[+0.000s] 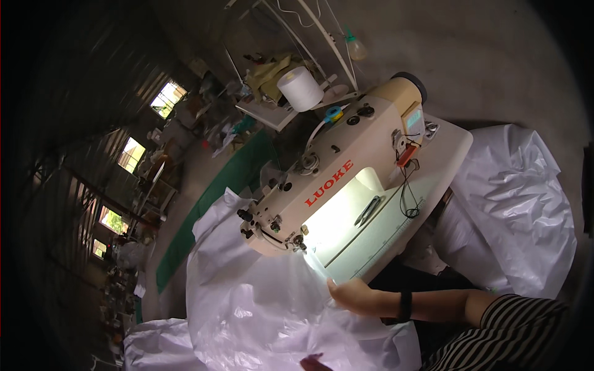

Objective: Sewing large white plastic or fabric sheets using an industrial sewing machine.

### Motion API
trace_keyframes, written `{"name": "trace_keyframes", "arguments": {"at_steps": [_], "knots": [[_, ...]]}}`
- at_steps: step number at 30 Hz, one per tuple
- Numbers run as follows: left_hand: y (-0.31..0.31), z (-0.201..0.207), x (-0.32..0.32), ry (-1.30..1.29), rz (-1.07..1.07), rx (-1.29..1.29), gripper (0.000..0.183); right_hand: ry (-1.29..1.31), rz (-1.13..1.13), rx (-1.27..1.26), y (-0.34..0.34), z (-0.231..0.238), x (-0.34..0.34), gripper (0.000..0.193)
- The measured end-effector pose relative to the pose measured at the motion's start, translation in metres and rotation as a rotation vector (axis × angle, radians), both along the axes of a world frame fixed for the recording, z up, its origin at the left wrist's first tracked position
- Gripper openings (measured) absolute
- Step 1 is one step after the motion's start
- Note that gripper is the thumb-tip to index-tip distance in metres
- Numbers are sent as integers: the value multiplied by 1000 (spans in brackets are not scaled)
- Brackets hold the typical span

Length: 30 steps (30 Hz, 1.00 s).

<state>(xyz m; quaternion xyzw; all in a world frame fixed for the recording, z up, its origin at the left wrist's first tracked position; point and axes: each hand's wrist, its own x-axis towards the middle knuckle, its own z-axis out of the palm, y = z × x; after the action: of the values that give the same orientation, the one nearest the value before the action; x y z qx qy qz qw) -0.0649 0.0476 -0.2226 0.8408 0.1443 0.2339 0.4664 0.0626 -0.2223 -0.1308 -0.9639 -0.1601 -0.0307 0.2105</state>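
A large sheet of shiny white material (241,309) spreads over the left end of the sewing machine (334,179) and hangs down toward me. At its right edge, just in front of the lit machine bed, my right hand (354,297) is closed on the sheet; the fingertips are partly hidden. A dark band circles that wrist. Only a small, dark part of my left hand (315,363) shows at the lower edge, over the sheet, and its fingers cannot be made out. The needle area (300,242) sits above the sheet, beyond my right hand.
More white sheeting (510,210) is heaped to the right of the machine. Tweezers (369,210) lie on the bed, and dark cords (406,191) dangle nearby. A white thread cone (300,88) stands behind. A green strip (213,204) runs along the left.
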Motion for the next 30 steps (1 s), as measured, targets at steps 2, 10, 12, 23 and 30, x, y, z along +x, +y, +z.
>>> {"name": "trace_keyframes", "arguments": {"at_steps": [2,10,12,23,30], "knots": [[11,48,5,44,104,-26,29,-19,53,-217,8,0,32,54],[-33,115,-2,-224,-53,430,27,227,13,442,-38,30,-17,73],[-60,112,-11,-314,-177,400,29,354,23,665,-58,27,-60,80],[-128,109,-2,54,-505,144,17,791,227,1223,-110,-24,-157,39],[-194,113,-51,121,-1190,630,13,899,-18,960,-132,-17,-143,55]]}}
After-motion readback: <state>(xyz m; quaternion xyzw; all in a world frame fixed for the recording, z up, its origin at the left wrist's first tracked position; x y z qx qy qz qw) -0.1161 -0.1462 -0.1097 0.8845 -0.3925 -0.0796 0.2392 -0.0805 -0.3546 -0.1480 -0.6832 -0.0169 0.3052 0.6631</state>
